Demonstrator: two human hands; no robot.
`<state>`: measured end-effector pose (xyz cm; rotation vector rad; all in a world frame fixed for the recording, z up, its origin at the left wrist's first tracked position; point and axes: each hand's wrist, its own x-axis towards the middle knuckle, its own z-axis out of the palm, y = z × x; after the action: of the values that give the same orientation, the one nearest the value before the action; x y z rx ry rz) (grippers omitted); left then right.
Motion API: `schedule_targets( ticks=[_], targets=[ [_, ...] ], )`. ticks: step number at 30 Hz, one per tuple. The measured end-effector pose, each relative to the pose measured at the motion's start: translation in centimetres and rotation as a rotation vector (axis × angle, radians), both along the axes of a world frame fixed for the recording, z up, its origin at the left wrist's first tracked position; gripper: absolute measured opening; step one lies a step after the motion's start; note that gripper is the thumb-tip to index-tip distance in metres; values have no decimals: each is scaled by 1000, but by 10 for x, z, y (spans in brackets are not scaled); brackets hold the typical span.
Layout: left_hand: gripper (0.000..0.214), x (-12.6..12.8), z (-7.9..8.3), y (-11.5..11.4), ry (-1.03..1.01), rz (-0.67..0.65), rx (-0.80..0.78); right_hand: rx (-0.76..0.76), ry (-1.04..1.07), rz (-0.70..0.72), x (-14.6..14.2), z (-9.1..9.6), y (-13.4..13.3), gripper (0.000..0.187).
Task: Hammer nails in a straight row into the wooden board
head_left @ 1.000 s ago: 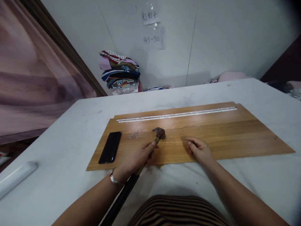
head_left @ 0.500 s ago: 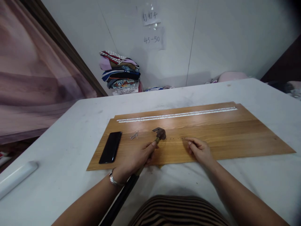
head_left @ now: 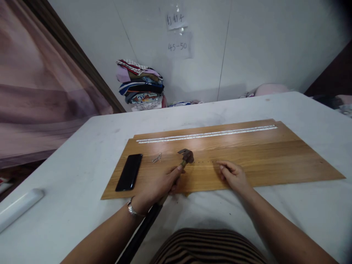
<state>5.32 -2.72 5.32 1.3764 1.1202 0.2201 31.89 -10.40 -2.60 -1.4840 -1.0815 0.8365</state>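
Observation:
My left hand [head_left: 163, 183] is wrapped round the handle of a claw hammer [head_left: 187, 156], close below its rusty head. The hammer head is over the wooden board [head_left: 264, 157], and the dark grip runs back past my wrist. On the board, my right hand [head_left: 233, 175] has its index finger stretched out, with the other fingers loosely curled and nothing visible in them. That fingertip is at the right end of a row of small dark dots [head_left: 202, 162]. A little pile of nails [head_left: 157, 158] lies left of the hammer head.
A black phone [head_left: 129, 172] rests on the board's left part. Two pale measuring strips [head_left: 206, 135] run along its far side. The board lies on a white table [head_left: 68, 165], with a white roll [head_left: 22, 207] at left. Folded cloths [head_left: 141, 86] are stacked by the wall.

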Motion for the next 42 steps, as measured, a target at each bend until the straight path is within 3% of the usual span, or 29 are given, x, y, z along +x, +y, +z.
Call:
schedule_targets(
  ticks=[13,21,32,42],
  targets=[
    [67,1,0,-1,27,31,6,12,24,-9,-1,0,-1,29],
    [69,0,-2,1,81,12,46,52,54,-112,-4,13,-1,29],
    [71,-1,-6,1,60,31,34,75,363,-305,8,25,1,33],
    [67,-1,-5,1,26,28,33,24,382,-300,8,28,3,37]
  ],
)
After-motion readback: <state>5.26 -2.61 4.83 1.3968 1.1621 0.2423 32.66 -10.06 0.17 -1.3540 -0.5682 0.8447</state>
